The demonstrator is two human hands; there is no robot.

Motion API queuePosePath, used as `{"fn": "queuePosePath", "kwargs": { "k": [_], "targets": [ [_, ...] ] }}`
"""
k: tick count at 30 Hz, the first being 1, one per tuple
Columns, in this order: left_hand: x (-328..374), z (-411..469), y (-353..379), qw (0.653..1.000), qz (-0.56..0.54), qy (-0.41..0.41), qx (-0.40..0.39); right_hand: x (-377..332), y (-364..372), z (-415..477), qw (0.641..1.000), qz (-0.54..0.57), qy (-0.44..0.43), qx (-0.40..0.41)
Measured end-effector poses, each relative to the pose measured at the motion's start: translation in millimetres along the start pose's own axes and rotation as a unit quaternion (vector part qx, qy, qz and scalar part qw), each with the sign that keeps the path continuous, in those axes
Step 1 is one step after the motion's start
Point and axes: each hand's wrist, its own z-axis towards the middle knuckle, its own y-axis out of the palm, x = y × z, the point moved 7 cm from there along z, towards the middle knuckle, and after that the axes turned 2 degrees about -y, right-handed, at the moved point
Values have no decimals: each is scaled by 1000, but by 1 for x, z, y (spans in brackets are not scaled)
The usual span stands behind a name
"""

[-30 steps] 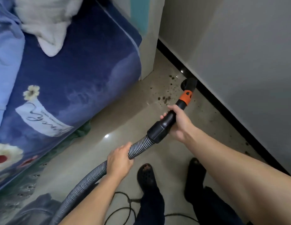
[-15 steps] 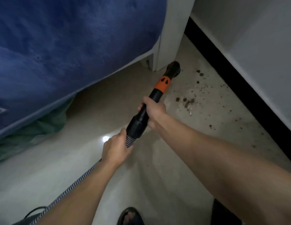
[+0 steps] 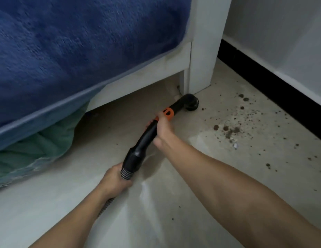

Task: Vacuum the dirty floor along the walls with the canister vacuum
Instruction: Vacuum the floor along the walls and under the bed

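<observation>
**Head view: nozzle (image 3: 191, 103) at bed leg (image 3: 201, 68), dirt (image 3: 227, 130) unswept**

The right grip (image 3: 162, 127) holds the wand (image 3: 143, 140) below its orange collar; the left grip (image 3: 114, 181) curls round the hose (image 3: 125, 173). The nozzle sits on the floor (image 3: 174, 203), centre frame. Next it likely needs sweeping right, along the baseboard (image 3: 263, 83). The canister is out of frame.

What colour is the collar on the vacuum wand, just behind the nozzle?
Orange collar on a black wand; head view.

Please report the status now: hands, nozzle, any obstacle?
Left hand grips the hose; right hand grips the wand. Nozzle on floor beside bed leg. Dirt specks lie to its right.
</observation>
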Motion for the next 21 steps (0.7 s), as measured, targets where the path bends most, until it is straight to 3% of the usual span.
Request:
{"fn": "queuePosePath", "kwargs": {
  "k": [4,10,15,21],
  "targets": [
    [22,-30,21,998,-47,24,30,-12,-5,-13,996,-87,-20,-3],
    [45,-32,30,991,-51,42,118,2,-18,-4,995,-100,-17,-15],
    [50,-29,31,993,-73,10,97,-9,-23,-6,993,-117,-7,-20],
    [91,-3,50,995,-72,56,48,-49,-59,12,995,-89,-45,23]
  ]
}}
